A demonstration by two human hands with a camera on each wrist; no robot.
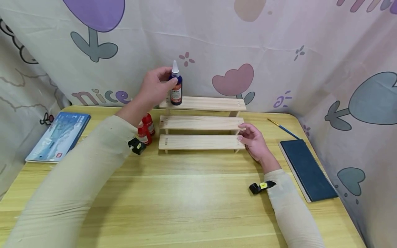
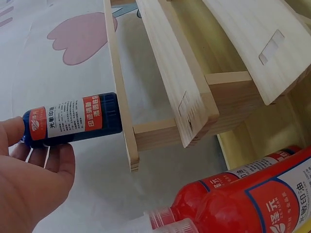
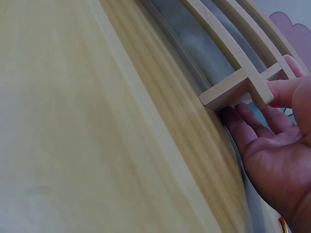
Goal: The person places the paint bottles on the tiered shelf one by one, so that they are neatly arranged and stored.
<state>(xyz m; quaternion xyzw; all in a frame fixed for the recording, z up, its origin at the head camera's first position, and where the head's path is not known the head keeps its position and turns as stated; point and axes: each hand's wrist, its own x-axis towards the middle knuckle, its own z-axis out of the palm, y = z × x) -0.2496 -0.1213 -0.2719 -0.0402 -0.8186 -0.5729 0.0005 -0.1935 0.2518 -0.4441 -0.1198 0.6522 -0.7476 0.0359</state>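
Observation:
At the left end of the top step of a three-step wooden shelf [image 1: 201,123], my left hand [image 1: 155,86] grips a dark blue ink bottle [image 1: 176,93] by its upper part. The bottle stands upright with a white pointed cap, and its base meets the top board in the left wrist view. My right hand [image 1: 255,142] holds the shelf's right end, with the thumb by the lowest board and fingers around the side support [image 3: 226,90]. Two red ink bottles [image 2: 252,194] stand just left of the shelf, partly hidden behind my left forearm in the head view.
A blue-covered book [image 1: 59,136] lies at the table's left side. On the right are a dark blue notebook [image 1: 308,168] and a thin paintbrush [image 1: 285,129] touching its far end. A printed curtain [image 1: 198,44] hangs right behind the table [image 1: 192,199].

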